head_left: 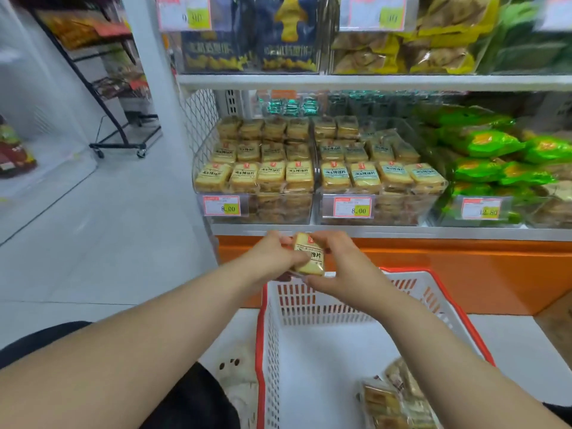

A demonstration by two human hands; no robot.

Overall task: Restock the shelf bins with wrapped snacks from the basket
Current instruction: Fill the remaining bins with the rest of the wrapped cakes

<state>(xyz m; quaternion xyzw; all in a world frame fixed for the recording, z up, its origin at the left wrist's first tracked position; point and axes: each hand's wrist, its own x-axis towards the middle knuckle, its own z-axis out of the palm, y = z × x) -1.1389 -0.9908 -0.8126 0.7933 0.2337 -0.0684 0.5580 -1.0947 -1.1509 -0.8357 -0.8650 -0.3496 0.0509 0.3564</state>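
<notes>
Yellow-wrapped, one bread-slice snack pack (309,254) was gripped between both hands, the left hand (278,253) at its left edge, the right hand (339,267) at its right, above the white basket (309,305). A few packs (393,400) were left in the basket; two clear bins (257,168) were seen full.

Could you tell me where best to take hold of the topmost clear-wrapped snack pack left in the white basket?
Probably across the two long edges of the topmost clear-wrapped snack pack, coming from above. It lies flat in the near right corner of the white slatted basket with the red rim, whose walls block a sideways approach.
</notes>
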